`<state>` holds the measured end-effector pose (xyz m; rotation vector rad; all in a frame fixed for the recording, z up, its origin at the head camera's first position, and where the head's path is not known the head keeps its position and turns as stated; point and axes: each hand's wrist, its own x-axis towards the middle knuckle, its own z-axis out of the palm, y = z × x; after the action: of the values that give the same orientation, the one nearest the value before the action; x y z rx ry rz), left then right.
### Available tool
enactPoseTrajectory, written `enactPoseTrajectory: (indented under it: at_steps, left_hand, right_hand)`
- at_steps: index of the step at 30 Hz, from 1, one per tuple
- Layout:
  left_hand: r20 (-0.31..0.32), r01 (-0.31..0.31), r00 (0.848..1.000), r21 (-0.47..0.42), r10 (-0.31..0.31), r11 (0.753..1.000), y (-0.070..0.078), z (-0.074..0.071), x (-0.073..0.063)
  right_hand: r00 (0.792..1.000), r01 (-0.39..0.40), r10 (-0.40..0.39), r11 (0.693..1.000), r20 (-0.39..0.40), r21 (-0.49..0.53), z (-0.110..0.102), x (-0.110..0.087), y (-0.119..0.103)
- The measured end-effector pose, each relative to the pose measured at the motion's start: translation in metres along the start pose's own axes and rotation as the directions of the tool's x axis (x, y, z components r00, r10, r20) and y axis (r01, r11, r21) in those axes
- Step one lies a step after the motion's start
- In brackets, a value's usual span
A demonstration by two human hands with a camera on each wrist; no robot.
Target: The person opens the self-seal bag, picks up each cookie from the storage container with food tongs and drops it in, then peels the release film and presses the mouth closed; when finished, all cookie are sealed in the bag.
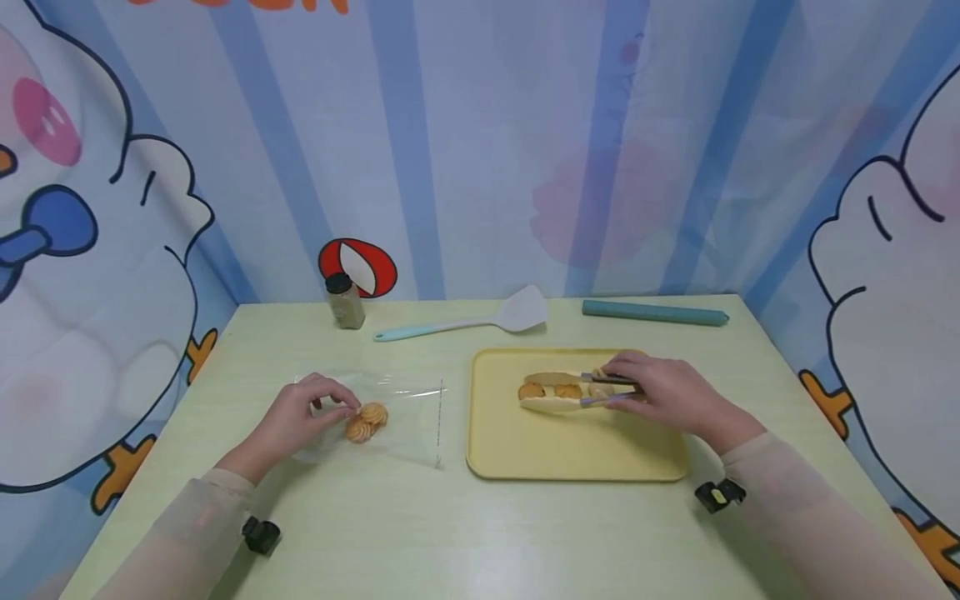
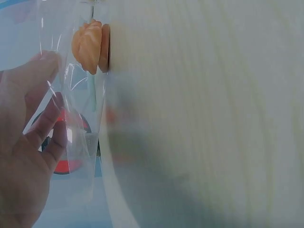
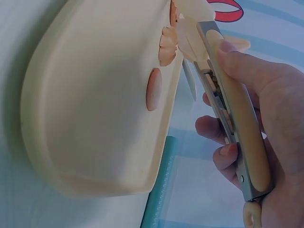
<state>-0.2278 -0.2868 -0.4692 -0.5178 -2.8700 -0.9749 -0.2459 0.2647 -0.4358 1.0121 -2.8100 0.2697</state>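
Note:
A clear plastic bag [image 1: 412,425] lies at the left of the table with swirled cookies [image 1: 374,414] in it. At its left end my left hand [image 1: 311,412] pinches the film; the left wrist view has the thumb and fingers at the plastic [image 2: 78,137], near a cookie [image 2: 88,46]. My right hand [image 1: 663,393] grips tongs [image 1: 551,405] with cream tips over the yellow tray [image 1: 555,454]. Between the spread tong arms, seen from above, cookies [image 1: 568,392] show on the tray. The right wrist view has fingers wrapped round the tongs' handle [image 3: 244,118], with cookies [image 3: 153,89] standing in a row below.
Along the table's back edge are a spice jar [image 1: 345,302] with a black lid, a spatula [image 1: 521,310] with a pale blue handle, and a long teal box [image 1: 652,313]. A printed cloth [image 1: 480,150] hangs behind and at both sides.

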Motion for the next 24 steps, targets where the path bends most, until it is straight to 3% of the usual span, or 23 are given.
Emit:
enactPoseTrajectory:
  at_steps: [12,24]
  left_hand:
    - [0.012,0.04,0.999,-0.008,-0.04,0.999,-0.0028,0.0028,-0.0022]
    - [0.011,0.034,0.999,-0.016,-0.034,0.999,-0.0002,0.0038,-0.0013]
  right_hand:
    - [0.999,0.011,-0.011,1.0,-0.038,0.014,0.008,-0.0017,-0.0038]
    - [0.999,0.0,0.0,1.0,-0.036,-0.001,0.0076,-0.0044,-0.0053]
